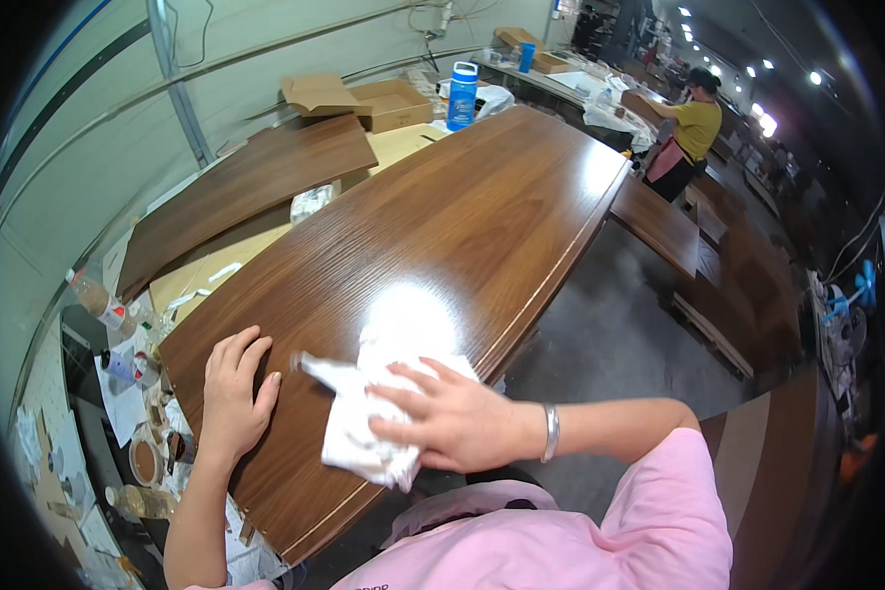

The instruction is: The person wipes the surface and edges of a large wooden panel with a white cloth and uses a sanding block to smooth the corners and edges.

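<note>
A large glossy brown wooden panel (364,251) with wood grain stretches away in front of me. My right hand (447,418) presses a bunched white cloth (352,438) onto its near part, the fingers spread over the cloth. One loose corner of the cloth sticks out to the left. Near the panel's left edge, my left hand (236,388) lies on the wood with its fingers stretched and thumb apart, holding nothing. Bright light reflects off the surface just beyond the cloth.
Another brown panel (256,197) lies at the far left, by cardboard boxes (391,104) and a blue bottle (461,96). Plastic bottles (98,295) and a jar (147,462) crowd the left side. A person in yellow (696,128) stands far right, beyond more boards (659,226).
</note>
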